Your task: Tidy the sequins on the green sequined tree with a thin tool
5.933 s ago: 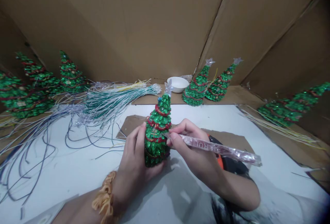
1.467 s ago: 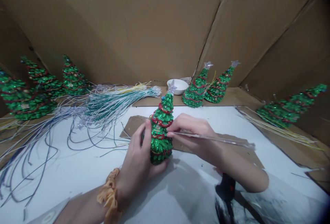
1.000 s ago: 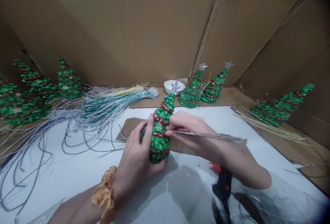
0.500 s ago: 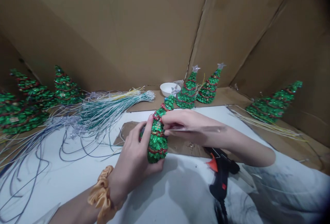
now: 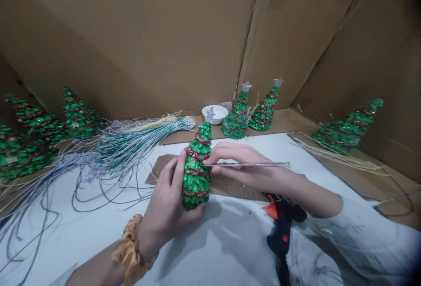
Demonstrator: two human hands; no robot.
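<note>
My left hand is wrapped round the lower left side of a small glittery green Christmas tree with red garlands, keeping it nearly upright. A clear star tops this tree. My right hand pinches a thin, flat, shiny tool, tweezers by its shape, lying level across the hand. Its tip reaches the tree's right side, about mid-height; the exact contact is too small to make out. Below my right forearm lies a black glue gun with an orange trigger.
Two star-topped trees and a white bowl stand behind. Several trees are at the left, another tree at the right. Bundled wires spread over the left side. Cardboard walls enclose the white table.
The tree in my left hand has turned more upright, its star swinging left. The tweezers in my right hand now lie edge-on, and that hand sits slightly farther from the tree.
</note>
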